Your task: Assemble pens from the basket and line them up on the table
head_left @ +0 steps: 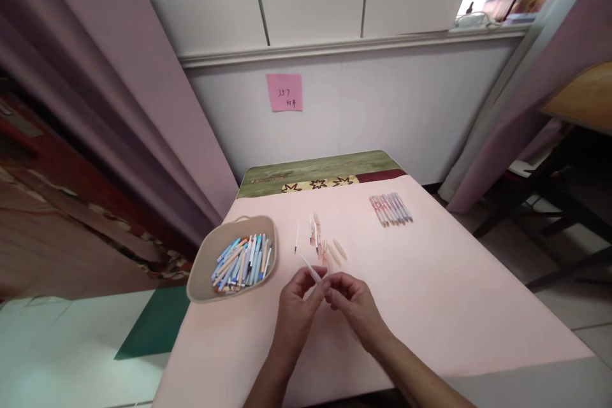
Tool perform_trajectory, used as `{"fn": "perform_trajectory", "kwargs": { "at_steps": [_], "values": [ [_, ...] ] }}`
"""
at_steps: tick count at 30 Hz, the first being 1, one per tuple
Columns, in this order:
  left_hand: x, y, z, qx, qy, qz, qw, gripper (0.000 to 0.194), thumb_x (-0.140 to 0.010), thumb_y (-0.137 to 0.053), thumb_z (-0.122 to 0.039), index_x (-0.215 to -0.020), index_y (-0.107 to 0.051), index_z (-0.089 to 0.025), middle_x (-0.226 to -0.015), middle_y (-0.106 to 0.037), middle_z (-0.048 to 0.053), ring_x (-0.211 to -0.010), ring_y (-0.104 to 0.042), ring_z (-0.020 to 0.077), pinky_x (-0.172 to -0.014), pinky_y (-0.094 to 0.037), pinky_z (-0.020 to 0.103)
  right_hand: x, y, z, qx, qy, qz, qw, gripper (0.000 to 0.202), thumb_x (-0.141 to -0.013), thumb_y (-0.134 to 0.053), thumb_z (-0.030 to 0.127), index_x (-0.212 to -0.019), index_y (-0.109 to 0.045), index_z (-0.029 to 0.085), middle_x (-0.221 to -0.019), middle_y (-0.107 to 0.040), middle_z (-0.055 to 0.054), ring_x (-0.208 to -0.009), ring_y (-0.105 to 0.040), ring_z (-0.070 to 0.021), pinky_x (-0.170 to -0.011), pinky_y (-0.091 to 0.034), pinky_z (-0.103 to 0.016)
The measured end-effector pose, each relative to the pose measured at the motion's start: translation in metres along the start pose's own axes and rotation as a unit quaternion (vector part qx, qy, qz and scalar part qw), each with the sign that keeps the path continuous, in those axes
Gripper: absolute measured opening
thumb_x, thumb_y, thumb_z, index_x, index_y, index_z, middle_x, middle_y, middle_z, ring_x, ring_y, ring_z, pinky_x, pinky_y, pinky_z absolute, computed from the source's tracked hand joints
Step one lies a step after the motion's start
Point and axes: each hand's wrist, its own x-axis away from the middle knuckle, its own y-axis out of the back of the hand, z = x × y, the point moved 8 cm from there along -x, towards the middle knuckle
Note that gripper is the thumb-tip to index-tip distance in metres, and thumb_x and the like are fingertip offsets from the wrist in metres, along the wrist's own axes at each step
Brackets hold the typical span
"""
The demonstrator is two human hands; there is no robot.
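Note:
Near the middle of the pink-covered table, my left hand (300, 298) pinches a thin whitish pen part (312, 269) that slants up to the left. My right hand (351, 301) meets it at the fingertips, its fingers closed; whatever lies between them is too small to tell. Just beyond the hands lie loose pen pieces: a thin white refill (297, 238), patterned barrels (318, 233) and cream-coloured pieces (340, 248). Further right, several assembled-looking pens (391, 209) rest side by side in a row.
A beige basket (197, 268) with many pens stands at the table's left edge. The pink cover (430, 293) stops short of the green patterned far end (268, 173). A pink note (285, 92) is on the wall behind. Curtains hang on both sides.

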Motion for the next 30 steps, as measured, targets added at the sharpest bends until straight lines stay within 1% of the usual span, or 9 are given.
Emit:
{"fn": "perform_trajectory", "kwargs": {
  "at_steps": [3, 6, 8, 11, 15, 18, 25, 27, 30],
  "values": [
    [-0.004, 0.007, 0.013, 0.021, 0.012, -0.035, 0.999, 0.024, -0.073, -0.072, -0.033, -0.09, -0.072, -0.016, -0.093, -0.073, 0.008, -0.089, -0.067, 0.0229, -0.084, -0.052, 0.034, -0.008, 0.001, 0.0, 0.031, 0.025, 0.006, 0.999, 0.027, -0.076, -0.069, 0.043, -0.087, -0.069, 0.018, -0.084, -0.07, -0.004, -0.072, -0.06, -0.0152, -0.069, -0.047, -0.027],
    [-0.007, 0.021, 0.029, 0.06, 0.033, -0.087, 0.994, 0.034, -0.075, -0.069, -0.038, -0.1, -0.07, -0.015, -0.093, -0.073, 0.009, -0.084, -0.068, 0.0214, -0.075, -0.055, 0.033, -0.018, 0.024, 0.006, 0.157, 0.052, -0.058, 0.985, 0.027, -0.08, -0.064, 0.042, -0.092, -0.069, 0.018, -0.087, -0.071, -0.005, -0.076, -0.062, -0.0177, -0.071, -0.047, -0.029],
    [-0.007, 0.026, 0.039, 0.067, 0.045, -0.094, 0.992, 0.042, -0.077, -0.066, -0.042, -0.109, -0.065, -0.015, -0.093, -0.072, 0.01, -0.075, -0.067, 0.019, -0.062, -0.056, 0.03, -0.028, 0.043, 0.019, 0.29, 0.08, -0.122, 0.946, 0.024, -0.084, -0.059, 0.04, -0.09, -0.069, 0.019, -0.082, -0.07, -0.004, -0.07, -0.06, -0.0162, -0.067, -0.045, -0.028],
    [-0.006, 0.024, 0.048, 0.056, 0.035, -0.073, 0.995, 0.046, -0.079, -0.064, -0.043, -0.116, -0.058, -0.016, -0.088, -0.072, 0.008, -0.059, -0.062, 0.0133, -0.051, -0.051, 0.025, -0.05, 0.048, 0.035, 0.474, 0.098, -0.126, 0.866, 0.019, -0.085, -0.056, 0.036, -0.088, -0.069, 0.022, -0.082, -0.068, -0.001, -0.07, -0.06, -0.0148, -0.066, -0.041, -0.026],
    [-0.004, 0.022, 0.055, 0.043, 0.028, -0.069, 0.996, 0.032, -0.078, -0.066, -0.041, -0.098, -0.055, -0.019, -0.078, -0.07, 0.002, -0.045, -0.051, 0.0075, -0.04, -0.037, 0.018, -0.086, 0.028, 0.036, 0.601, 0.062, -0.087, 0.792, 0.018, -0.085, -0.056, 0.036, -0.091, -0.069, 0.025, -0.092, -0.069, -0.002, -0.08, -0.062, -0.0153, -0.066, -0.038, -0.025],
    [-0.005, 0.026, 0.057, 0.031, 0.016, -0.081, 0.996, 0.027, -0.079, -0.065, -0.042, -0.083, -0.051, -0.019, -0.07, -0.068, 0.0, -0.045, -0.049, 0.0067, -0.041, -0.035, 0.017, -0.111, 0.011, 0.027, 0.652, 0.013, -0.068, 0.755, 0.019, -0.086, -0.054, 0.036, -0.09, -0.069, 0.025, -0.095, -0.07, -0.003, -0.082, -0.064, -0.0172, -0.067, -0.039, -0.026],
    [-0.003, 0.033, 0.056, 0.019, -0.005, -0.099, 0.995, 0.027, -0.081, -0.061, -0.044, -0.084, -0.049, -0.02, -0.067, -0.066, 0.0, -0.046, -0.048, 0.0078, -0.044, -0.037, 0.019, -0.149, -0.031, 0.018, 0.675, 0.019, -0.025, 0.737, 0.028, -0.089, -0.051, 0.036, -0.11, -0.063, 0.025, -0.109, -0.068, -0.006, -0.097, -0.063, -0.0197, -0.079, -0.042, -0.028],
    [-0.001, 0.035, 0.054, 0.017, -0.008, -0.105, 0.994, 0.028, -0.081, -0.061, -0.045, -0.083, -0.049, -0.02, -0.067, -0.065, 0.0, -0.046, -0.048, 0.0082, -0.044, -0.037, 0.019, -0.153, -0.047, 0.013, 0.681, 0.022, 0.001, 0.732, 0.028, -0.087, -0.054, 0.037, -0.11, -0.064, 0.025, -0.111, -0.068, -0.005, -0.099, -0.063, -0.0199, -0.082, -0.043, -0.028],
    [-0.001, 0.036, 0.052, 0.009, -0.017, -0.107, 0.994, 0.028, -0.081, -0.062, -0.045, -0.081, -0.05, -0.02, -0.065, -0.064, -0.001, -0.046, -0.047, 0.0091, -0.045, -0.038, 0.02, -0.155, -0.065, 0.002, 0.695, -0.003, 0.021, 0.718, 0.031, -0.084, -0.058, 0.037, -0.108, -0.066, 0.018, -0.107, -0.07, -0.012, -0.101, -0.064, -0.0236, -0.084, -0.044, -0.031]
  ]
}}
